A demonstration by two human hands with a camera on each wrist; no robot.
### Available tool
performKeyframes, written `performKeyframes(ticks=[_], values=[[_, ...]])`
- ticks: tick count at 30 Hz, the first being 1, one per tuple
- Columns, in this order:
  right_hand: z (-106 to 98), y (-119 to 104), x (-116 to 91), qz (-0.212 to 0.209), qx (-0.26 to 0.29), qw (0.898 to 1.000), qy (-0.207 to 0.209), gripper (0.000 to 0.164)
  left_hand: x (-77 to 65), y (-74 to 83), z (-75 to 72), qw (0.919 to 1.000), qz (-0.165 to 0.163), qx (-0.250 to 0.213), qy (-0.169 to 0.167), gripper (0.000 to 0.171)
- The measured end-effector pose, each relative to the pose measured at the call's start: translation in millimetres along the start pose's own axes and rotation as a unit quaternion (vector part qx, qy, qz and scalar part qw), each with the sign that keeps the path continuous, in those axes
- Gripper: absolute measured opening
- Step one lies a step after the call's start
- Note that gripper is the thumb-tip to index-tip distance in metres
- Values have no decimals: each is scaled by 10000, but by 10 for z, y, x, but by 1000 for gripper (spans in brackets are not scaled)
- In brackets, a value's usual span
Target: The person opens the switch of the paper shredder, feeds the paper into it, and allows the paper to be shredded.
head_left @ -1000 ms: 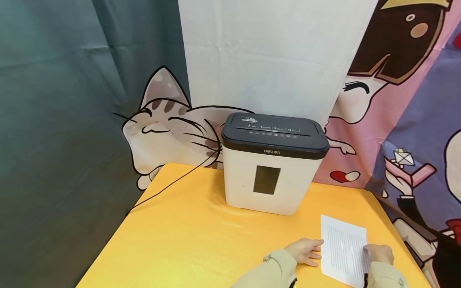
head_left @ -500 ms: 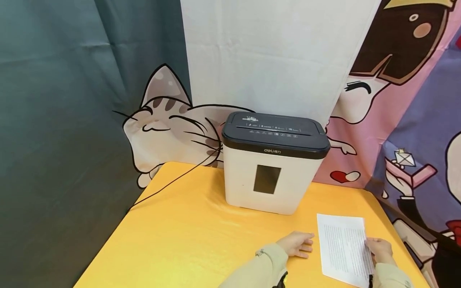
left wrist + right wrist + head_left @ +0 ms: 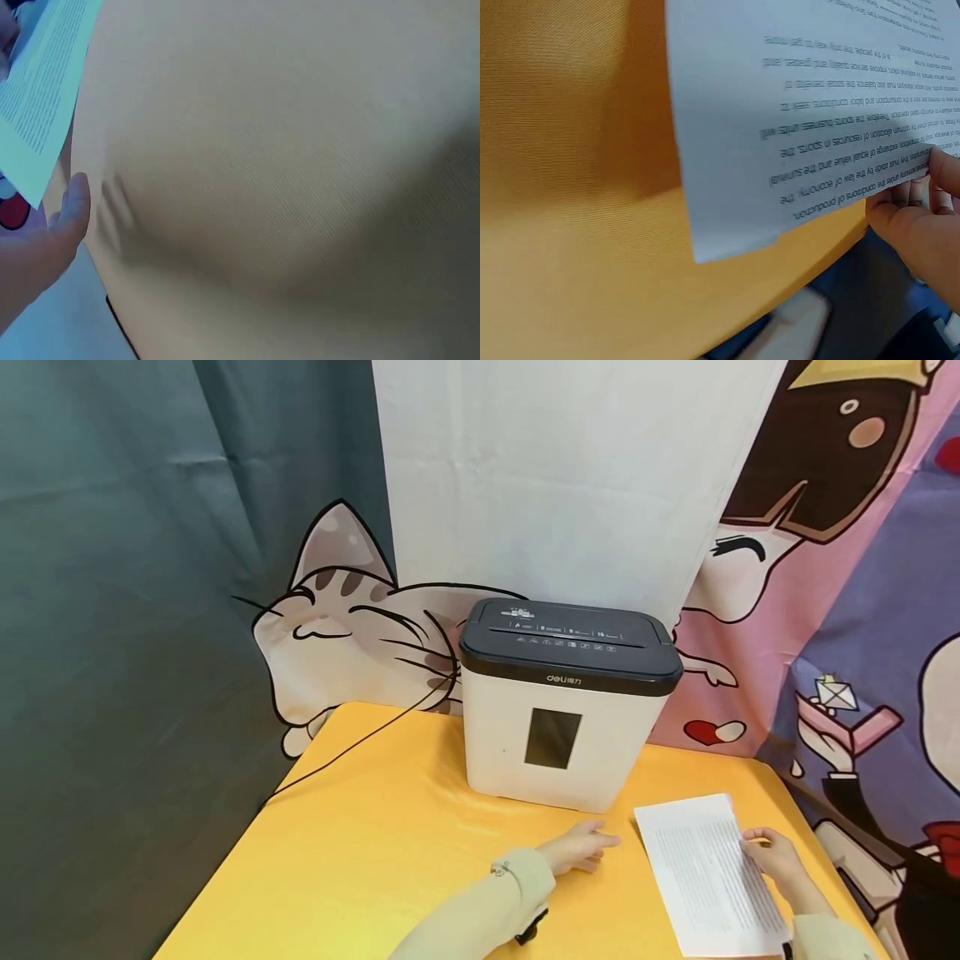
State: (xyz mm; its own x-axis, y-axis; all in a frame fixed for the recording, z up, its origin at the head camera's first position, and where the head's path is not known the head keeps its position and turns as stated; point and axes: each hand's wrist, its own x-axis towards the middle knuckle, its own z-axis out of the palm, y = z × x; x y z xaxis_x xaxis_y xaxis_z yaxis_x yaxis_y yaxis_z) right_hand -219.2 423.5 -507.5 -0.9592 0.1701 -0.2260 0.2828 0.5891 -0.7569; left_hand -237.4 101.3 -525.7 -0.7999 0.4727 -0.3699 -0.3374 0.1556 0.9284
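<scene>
A sheet of printed paper [image 3: 701, 877] tilts over the right part of the yellow table. My right hand [image 3: 772, 856] pinches its right edge between thumb and fingers; in the right wrist view the thumb of the right hand [image 3: 922, 217] lies on the printed side and the paper [image 3: 817, 135] casts a shadow on the table. My left hand [image 3: 577, 847] holds nothing, its fingers extended, left of the sheet and in front of the paper shredder [image 3: 570, 702]. In the left wrist view the left hand [image 3: 52, 247] is apart from the paper [image 3: 45, 97].
The white shredder with a dark slotted lid [image 3: 570, 635] stands at the back of the yellow table [image 3: 360, 860]. A black cord [image 3: 352, 747] runs from it to the table's left edge. Printed curtains [image 3: 562, 468] hang behind and beside the table.
My left hand has moved left, away from the sheet's left edge. The paper, in my right hand, has shifted left and turned, its top now leaning to the left.
</scene>
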Motion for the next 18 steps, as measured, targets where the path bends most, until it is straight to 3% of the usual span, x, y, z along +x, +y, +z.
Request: performKeyframes(ticks=[6,11,18], values=[[182,-280,-67,-825,-577,9947,204,16,-87,25,-218,9975,580,352,179,64],[430,-514,-161,-1738,-694,9816,375,6,-143,53,-399,9946,843,544,273,69],[763,-907,-361,-2777,-662,9575,422,11,-286,85,-516,9796,1297,1525,-159,69]])
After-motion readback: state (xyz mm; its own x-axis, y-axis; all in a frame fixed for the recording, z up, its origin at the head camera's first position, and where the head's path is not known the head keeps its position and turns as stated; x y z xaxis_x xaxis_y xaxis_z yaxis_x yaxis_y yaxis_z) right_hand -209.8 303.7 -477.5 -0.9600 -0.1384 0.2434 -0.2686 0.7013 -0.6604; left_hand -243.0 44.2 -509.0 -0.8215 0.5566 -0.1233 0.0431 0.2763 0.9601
